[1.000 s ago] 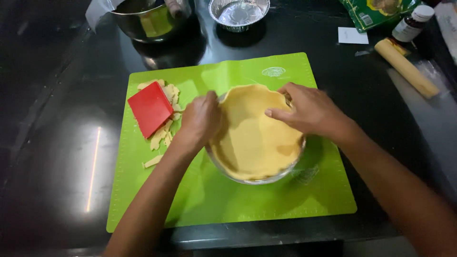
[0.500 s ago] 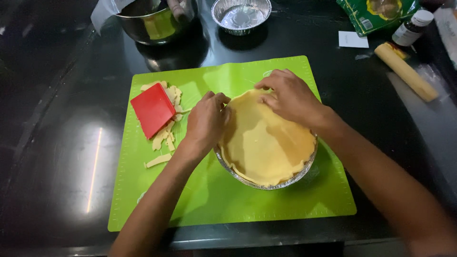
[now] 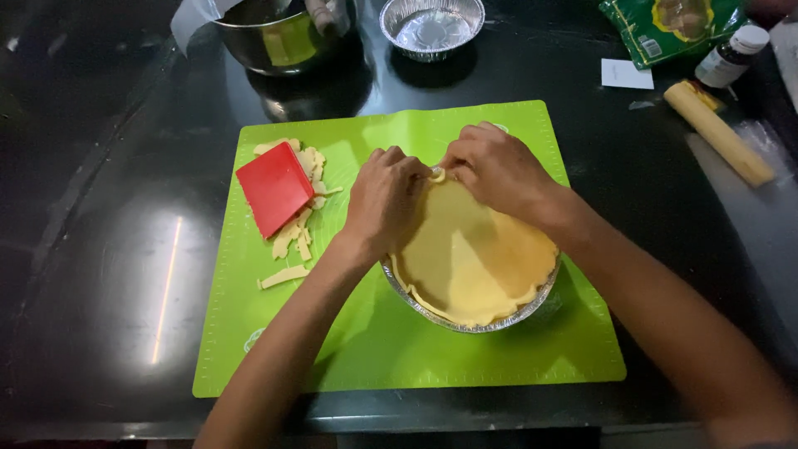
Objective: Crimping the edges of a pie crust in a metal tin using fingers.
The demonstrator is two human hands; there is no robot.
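left hand [image 3: 386,204] and right hand [image 3: 497,170] meeting at the far edge of the pie dough [image 3: 474,262], fingers curled and pinching the same bit of rim, apparently between thumb and fingertips, though knuckles hide the grip. dough lining a foil pie pan [image 3: 499,323] on the green mat [image 3: 374,349], on a black table [image 3: 108,274]. red scraper [image 3: 274,189] on dough trimmings [image 3: 287,241] just left of the hands. empty foil pan [image 3: 432,25], steel bowl [image 3: 274,33] and rolling pin [image 3: 719,133] well apart.
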